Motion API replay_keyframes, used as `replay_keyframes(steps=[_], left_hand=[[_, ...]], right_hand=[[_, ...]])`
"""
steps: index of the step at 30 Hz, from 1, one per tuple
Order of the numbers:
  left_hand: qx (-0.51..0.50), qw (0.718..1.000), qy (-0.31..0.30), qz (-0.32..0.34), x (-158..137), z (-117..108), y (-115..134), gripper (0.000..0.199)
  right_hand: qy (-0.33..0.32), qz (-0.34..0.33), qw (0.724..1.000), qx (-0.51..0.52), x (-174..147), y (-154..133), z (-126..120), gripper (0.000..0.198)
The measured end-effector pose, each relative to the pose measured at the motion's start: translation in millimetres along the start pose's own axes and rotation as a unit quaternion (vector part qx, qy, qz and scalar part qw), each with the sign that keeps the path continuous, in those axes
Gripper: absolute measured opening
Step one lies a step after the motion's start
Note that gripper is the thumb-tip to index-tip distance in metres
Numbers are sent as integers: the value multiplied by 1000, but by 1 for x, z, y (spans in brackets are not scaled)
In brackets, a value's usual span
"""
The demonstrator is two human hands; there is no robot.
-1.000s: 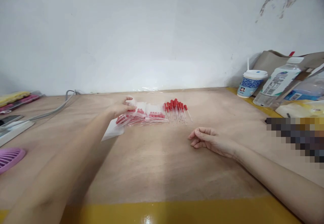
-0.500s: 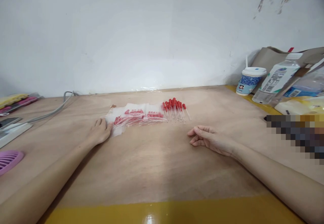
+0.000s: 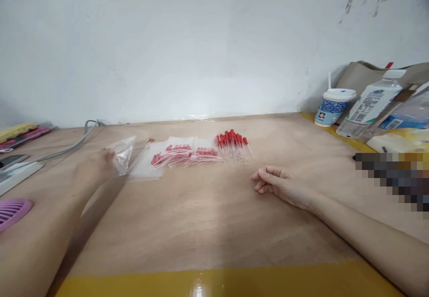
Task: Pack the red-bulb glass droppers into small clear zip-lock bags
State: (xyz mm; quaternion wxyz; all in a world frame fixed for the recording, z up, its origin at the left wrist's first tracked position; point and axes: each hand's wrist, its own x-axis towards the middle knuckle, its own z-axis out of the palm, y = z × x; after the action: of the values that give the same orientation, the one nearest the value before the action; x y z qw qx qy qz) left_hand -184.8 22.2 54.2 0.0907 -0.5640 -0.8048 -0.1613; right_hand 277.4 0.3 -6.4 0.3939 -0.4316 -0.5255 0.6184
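My left hand (image 3: 97,165), blurred by motion, is closed on a clear plastic bag (image 3: 123,154) that it holds above the table at the left. Beside it lie flat clear bags (image 3: 147,163), and next to these are bagged droppers (image 3: 181,153) with red bulbs and thin pale stems. Further right, a bunch of loose droppers (image 3: 231,139) lies side by side, red bulbs towards the wall. My right hand (image 3: 275,181) rests on the table below them, its fingers loosely bent, slightly apart and holding nothing.
At the right stand a paper cup with a straw (image 3: 333,107), a plastic bottle (image 3: 373,102) and a grey bag (image 3: 355,75). A grey cable (image 3: 72,147), a white power strip (image 3: 20,176) and a purple slotted object (image 3: 13,214) lie left. The wall (image 3: 201,55) closes off the back.
My left hand has lifted off the table edge of the bag stack and moved left, taking a clear plastic bag with it. My right hand stays in nearly the same place.
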Motion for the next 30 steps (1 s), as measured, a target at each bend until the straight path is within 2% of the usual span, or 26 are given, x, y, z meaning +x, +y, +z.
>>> replay_keyframes(steps=[2, 3, 5, 7, 9, 11, 12, 15, 19, 22, 25, 28, 30], left_hand=[[14, 998, 52, -11, -8, -16, 5, 50], [9, 998, 66, 7, -15, -22, 12, 51], [-74, 987, 30, 136, -31, -27, 33, 54], [-162, 944, -51, 281, -49, -25, 61, 54], [-155, 876, -146, 432, -66, -16, 93, 42], [-150, 819, -188, 520, -79, -5, 122, 37], [-152, 801, -184, 550, -85, 1, 134, 38], [-155, 797, -159, 562, -99, 16, 158, 40], [-190, 785, -222, 546, -117, 26, 168, 44], [-200, 774, -231, 554, -124, 30, 168, 49], [-198, 772, -230, 559, -123, 33, 169, 50], [-195, 771, -226, 562, -118, 37, 172, 50], [-196, 770, -221, 565, -114, 41, 175, 50]], right_hand=[[78, -53, 993, -64, 2, 3, -1, 33], [117, -80, 985, -95, 5, 4, -2, 32], [170, -119, 966, -157, 14, 5, -8, 28], [201, -141, 939, -241, 28, 2, -15, 23], [232, -143, 901, -337, 47, -3, -23, 17], [259, -133, 870, -398, 67, -10, -28, 14], [265, -121, 861, -417, 77, -13, -28, 14], [258, -74, 848, -457, 104, -20, -26, 20], [243, -27, 848, -470, 125, -24, -21, 26], [242, 3, 855, -459, 131, -24, -22, 27], [246, 15, 868, -430, 126, -24, -26, 39], [242, 15, 891, -383, 106, -24, -27, 51], [229, 8, 919, -322, 86, -21, -24, 50]])
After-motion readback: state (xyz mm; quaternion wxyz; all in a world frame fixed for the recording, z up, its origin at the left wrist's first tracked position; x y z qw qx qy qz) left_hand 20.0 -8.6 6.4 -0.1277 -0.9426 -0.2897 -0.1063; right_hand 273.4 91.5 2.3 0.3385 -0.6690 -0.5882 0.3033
